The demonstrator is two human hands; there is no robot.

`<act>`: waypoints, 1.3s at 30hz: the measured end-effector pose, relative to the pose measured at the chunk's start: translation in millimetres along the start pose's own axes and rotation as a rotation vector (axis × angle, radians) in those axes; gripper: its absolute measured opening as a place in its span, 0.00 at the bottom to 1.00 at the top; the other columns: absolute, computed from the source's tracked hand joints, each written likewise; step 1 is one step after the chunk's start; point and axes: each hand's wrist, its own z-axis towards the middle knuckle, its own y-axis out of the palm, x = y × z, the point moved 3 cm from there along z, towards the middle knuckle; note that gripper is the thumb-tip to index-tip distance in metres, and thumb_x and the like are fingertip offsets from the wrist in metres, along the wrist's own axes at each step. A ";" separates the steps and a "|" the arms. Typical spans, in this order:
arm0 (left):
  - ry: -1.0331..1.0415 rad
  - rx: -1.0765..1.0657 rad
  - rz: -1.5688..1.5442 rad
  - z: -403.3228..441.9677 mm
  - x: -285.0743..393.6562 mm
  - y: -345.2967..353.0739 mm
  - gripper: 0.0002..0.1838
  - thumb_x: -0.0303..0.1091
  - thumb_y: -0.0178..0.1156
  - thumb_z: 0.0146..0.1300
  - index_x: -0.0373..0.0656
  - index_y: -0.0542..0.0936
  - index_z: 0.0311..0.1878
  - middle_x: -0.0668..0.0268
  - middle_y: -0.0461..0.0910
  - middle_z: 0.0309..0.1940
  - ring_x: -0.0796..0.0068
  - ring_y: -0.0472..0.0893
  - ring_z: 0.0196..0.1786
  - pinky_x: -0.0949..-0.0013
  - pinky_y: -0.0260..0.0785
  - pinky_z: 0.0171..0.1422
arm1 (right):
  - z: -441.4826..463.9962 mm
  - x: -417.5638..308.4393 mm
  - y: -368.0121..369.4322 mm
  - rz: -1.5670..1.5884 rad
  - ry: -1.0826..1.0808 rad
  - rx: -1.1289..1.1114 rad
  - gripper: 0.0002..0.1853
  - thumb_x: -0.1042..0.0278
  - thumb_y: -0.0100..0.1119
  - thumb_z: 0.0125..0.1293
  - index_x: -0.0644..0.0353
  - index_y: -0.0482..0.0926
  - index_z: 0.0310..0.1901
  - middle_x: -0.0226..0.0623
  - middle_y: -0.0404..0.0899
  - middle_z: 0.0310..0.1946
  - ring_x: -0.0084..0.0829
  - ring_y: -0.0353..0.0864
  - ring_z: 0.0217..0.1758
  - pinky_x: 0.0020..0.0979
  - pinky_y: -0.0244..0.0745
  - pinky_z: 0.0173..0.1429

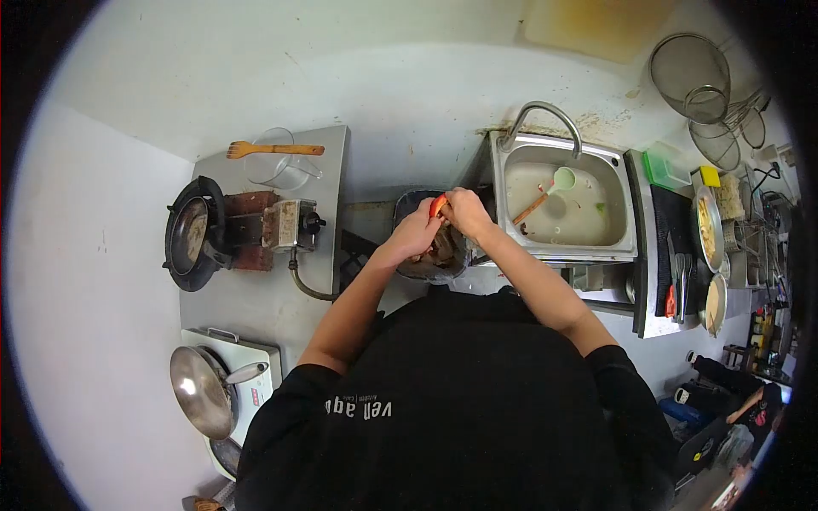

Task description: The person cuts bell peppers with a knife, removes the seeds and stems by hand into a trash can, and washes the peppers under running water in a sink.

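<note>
My left hand [413, 232] and my right hand [466, 213] meet above a bin [407, 206] lined with a dark bag. Between them is a shiny red pepper [437, 205], gripped by the closed fingers of both hands. Brownish scraps [442, 249] lie inside the bin below. My fingers cover part of the pepper, so its full shape is hidden.
Right of the bin, a steel sink [629, 223] holds cloudy water and a green ladle [563, 178] with a wooden handle. At left, a burner [294, 225], a glass jug [281, 170] and a wooden fork [274, 151] occupy the steel counter. People sit at far right.
</note>
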 end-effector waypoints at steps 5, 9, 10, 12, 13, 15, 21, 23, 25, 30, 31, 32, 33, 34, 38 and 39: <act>0.086 -0.108 -0.096 -4.5 2.8 -18.6 0.22 0.32 0.42 0.65 0.41 0.62 0.63 0.55 0.76 0.37 0.64 0.78 0.33 0.64 0.70 0.38 | 2.9 0.2 -19.1 0.133 -0.029 -0.106 0.10 0.71 0.56 0.57 0.71 0.79 0.33 0.53 0.79 0.27 0.48 0.81 0.32 0.40 0.77 0.41; 0.023 -0.241 -0.312 -13.8 9.2 -25.8 0.23 0.28 0.39 0.65 0.44 0.60 0.65 0.64 0.70 0.32 0.79 0.71 0.23 0.73 0.66 0.26 | 3.6 -9.3 -31.6 0.403 0.090 -0.272 0.09 0.73 0.57 0.59 0.72 0.79 0.36 0.49 0.81 0.24 0.37 0.84 0.28 0.33 0.79 0.35; 0.022 -0.245 -0.312 -13.2 5.6 -25.8 0.23 0.28 0.39 0.65 0.44 0.60 0.65 0.64 0.70 0.32 0.79 0.71 0.23 0.73 0.66 0.26 | 3.0 -7.7 -30.9 0.404 0.094 -0.272 0.09 0.73 0.57 0.59 0.72 0.79 0.36 0.49 0.81 0.24 0.37 0.84 0.28 0.33 0.79 0.35; 0.091 -0.249 -0.254 -10.1 2.3 -29.7 0.25 0.28 0.39 0.65 0.44 0.58 0.66 0.64 0.70 0.34 0.77 0.73 0.24 0.72 0.68 0.28 | 5.2 -7.2 -31.2 0.472 0.077 -0.307 0.09 0.75 0.56 0.60 0.72 0.79 0.38 0.43 0.81 0.24 0.27 0.83 0.27 0.27 0.79 0.32; 0.093 -0.250 -0.252 -11.6 1.7 -32.0 0.25 0.28 0.39 0.65 0.44 0.58 0.66 0.64 0.70 0.34 0.77 0.73 0.24 0.72 0.68 0.28 | 4.8 -7.8 -32.1 0.472 0.078 -0.303 0.09 0.75 0.56 0.60 0.72 0.79 0.38 0.43 0.81 0.24 0.27 0.83 0.27 0.27 0.79 0.32; 0.054 -0.289 -0.303 -15.1 2.6 -32.8 0.26 0.27 0.39 0.64 0.45 0.58 0.67 0.64 0.70 0.34 0.77 0.73 0.24 0.72 0.68 0.29 | 2.3 -6.4 -35.9 0.600 0.121 -0.339 0.09 0.75 0.56 0.61 0.72 0.80 0.39 0.41 0.81 0.26 0.26 0.83 0.27 0.26 0.79 0.32; 0.024 -0.267 -0.322 -14.5 4.1 -37.2 0.27 0.27 0.41 0.64 0.46 0.58 0.67 0.64 0.72 0.34 0.76 0.74 0.25 0.71 0.69 0.30 | 3.4 -5.3 -33.8 0.562 0.145 -0.286 0.11 0.73 0.53 0.62 0.72 0.80 0.42 0.43 0.82 0.25 0.26 0.82 0.25 0.27 0.79 0.32; 0.069 -0.210 -0.221 -14.4 3.9 -34.8 0.25 0.31 0.42 0.65 0.45 0.59 0.66 0.57 0.74 0.39 0.68 0.78 0.31 0.67 0.71 0.37 | 3.7 -1.2 -27.5 0.466 0.197 -0.321 0.11 0.72 0.51 0.64 0.71 0.81 0.39 0.42 0.81 0.22 0.26 0.82 0.25 0.28 0.79 0.30; 0.111 -0.153 -0.122 -13.6 -2.1 -27.9 0.24 0.35 0.43 0.66 0.44 0.60 0.65 0.51 0.77 0.43 0.60 0.81 0.37 0.63 0.72 0.44 | 0.4 -10.3 -33.9 0.417 0.232 -0.319 0.11 0.71 0.53 0.63 0.70 0.81 0.37 0.44 0.80 0.23 0.30 0.82 0.25 0.30 0.78 0.31; 0.149 0.019 -0.001 -8.7 2.3 -19.3 0.25 0.40 0.48 0.68 0.43 0.62 0.65 0.59 0.78 0.34 0.73 0.78 0.28 0.68 0.71 0.34 | 0.9 -16.0 -33.5 0.024 -0.118 -0.022 0.10 0.68 0.57 0.58 0.68 0.79 0.30 0.49 0.77 0.24 0.45 0.79 0.29 0.39 0.75 0.36; 0.125 0.017 -0.001 -9.8 5.7 -20.3 0.25 0.42 0.49 0.68 0.43 0.62 0.65 0.59 0.78 0.34 0.72 0.78 0.29 0.67 0.71 0.35 | -1.3 -19.5 -34.4 0.038 -0.160 0.008 0.10 0.67 0.57 0.56 0.68 0.79 0.29 0.50 0.76 0.25 0.49 0.78 0.31 0.42 0.73 0.38; 0.115 -0.010 0.009 -11.0 9.0 -21.6 0.25 0.46 0.48 0.68 0.42 0.63 0.63 0.51 0.78 0.40 0.59 0.78 0.39 0.61 0.70 0.45 | -3.4 -22.6 -35.5 0.052 -0.202 0.038 0.10 0.66 0.57 0.55 0.67 0.78 0.29 0.50 0.75 0.25 0.52 0.76 0.32 0.44 0.72 0.40; 0.103 -0.038 0.017 -12.6 12.4 -23.1 0.26 0.49 0.47 0.68 0.41 0.64 0.62 0.44 0.77 0.46 0.46 0.78 0.50 0.55 0.68 0.54 | -3.9 -24.1 -37.7 0.055 -0.202 0.035 0.10 0.66 0.57 0.55 0.67 0.78 0.29 0.50 0.75 0.25 0.52 0.76 0.32 0.44 0.72 0.40; 0.095 -0.039 0.015 -15.0 14.5 -25.9 0.26 0.49 0.47 0.68 0.41 0.64 0.62 0.44 0.77 0.46 0.46 0.78 0.50 0.55 0.68 0.54 | -4.3 -24.3 -40.0 0.084 -0.200 0.007 0.11 0.66 0.58 0.54 0.67 0.79 0.27 0.51 0.75 0.25 0.52 0.77 0.33 0.44 0.72 0.41; 0.091 -0.202 -0.022 -19.4 7.9 -30.2 0.23 0.46 0.45 0.70 0.42 0.64 0.62 0.46 0.77 0.47 0.48 0.78 0.51 0.57 0.68 0.55 | -12.4 -31.0 -53.2 0.191 -0.222 -0.107 0.10 0.66 0.59 0.53 0.67 0.80 0.27 0.51 0.76 0.25 0.51 0.77 0.32 0.44 0.73 0.40; 0.146 -0.209 -0.023 -21.7 9.2 -31.7 0.24 0.46 0.46 0.70 0.43 0.63 0.63 0.47 0.77 0.48 0.50 0.78 0.51 0.59 0.68 0.56 | -14.9 -29.4 -54.0 0.222 -0.219 -0.127 0.10 0.67 0.60 0.53 0.67 0.81 0.31 0.51 0.76 0.26 0.50 0.78 0.31 0.42 0.73 0.38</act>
